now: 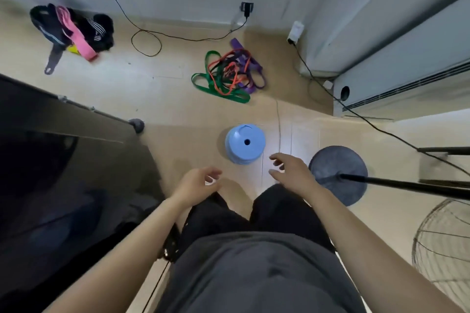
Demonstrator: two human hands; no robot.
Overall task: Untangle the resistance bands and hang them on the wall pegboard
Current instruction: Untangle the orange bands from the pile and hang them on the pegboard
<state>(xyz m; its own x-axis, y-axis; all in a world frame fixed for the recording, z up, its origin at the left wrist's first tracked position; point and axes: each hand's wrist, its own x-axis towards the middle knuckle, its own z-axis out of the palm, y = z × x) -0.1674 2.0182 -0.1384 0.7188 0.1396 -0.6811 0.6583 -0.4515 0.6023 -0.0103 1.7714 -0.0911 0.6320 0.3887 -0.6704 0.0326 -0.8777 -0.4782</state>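
Observation:
A tangled heap of resistance bands [229, 73], green, orange, purple and black, lies on the tan floor near the far wall. My left hand [195, 184] hovers above my knees with its fingers loosely curled and holds nothing. My right hand [290, 170] is held out beside it, fingers spread, empty. Both hands are well short of the bands, with a stack of blue cones [244, 143] between them and the heap. No pegboard shows in this view.
A pile of dark clothing with a pink band [73, 29] lies at the far left. A black cable [147, 40] loops along the wall. A fan's round base [338, 175] and pole stand to the right, an air conditioner [407, 84] beyond. A dark table [50, 147] fills the left.

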